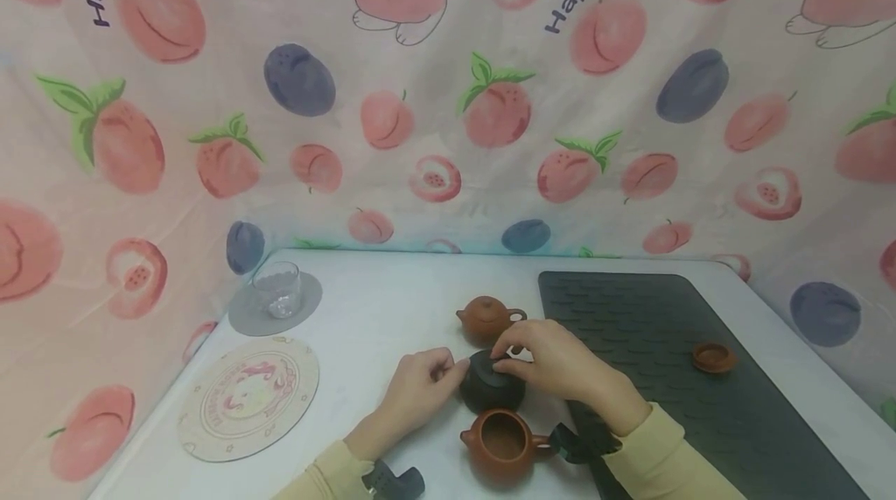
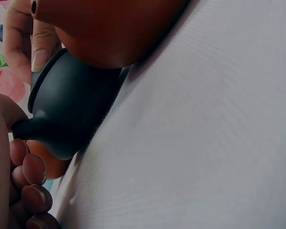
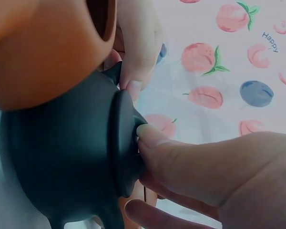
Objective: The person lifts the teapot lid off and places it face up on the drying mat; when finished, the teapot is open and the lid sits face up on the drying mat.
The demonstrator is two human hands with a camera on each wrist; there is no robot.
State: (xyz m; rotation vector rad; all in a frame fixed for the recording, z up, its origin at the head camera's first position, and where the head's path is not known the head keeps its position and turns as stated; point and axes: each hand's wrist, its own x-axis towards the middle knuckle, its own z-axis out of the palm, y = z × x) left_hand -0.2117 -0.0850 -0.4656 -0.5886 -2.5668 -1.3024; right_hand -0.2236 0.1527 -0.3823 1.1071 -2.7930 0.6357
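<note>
A black teapot stands on the white table with its lid seated on top. My left hand pinches the spout between thumb and finger. From the other side, my right hand grips the lid's knob between thumb and fingers, which mostly hide it. Nearer to me sits an orange-brown teapot without a lid, its mouth facing up. Behind the black one is a smaller brown teapot with its lid on.
On the right lies a dark textured mat bearing a small brown lid. At the left are a clear glass on a grey coaster and a round patterned mat. Fruit-printed cloth hangs behind the table.
</note>
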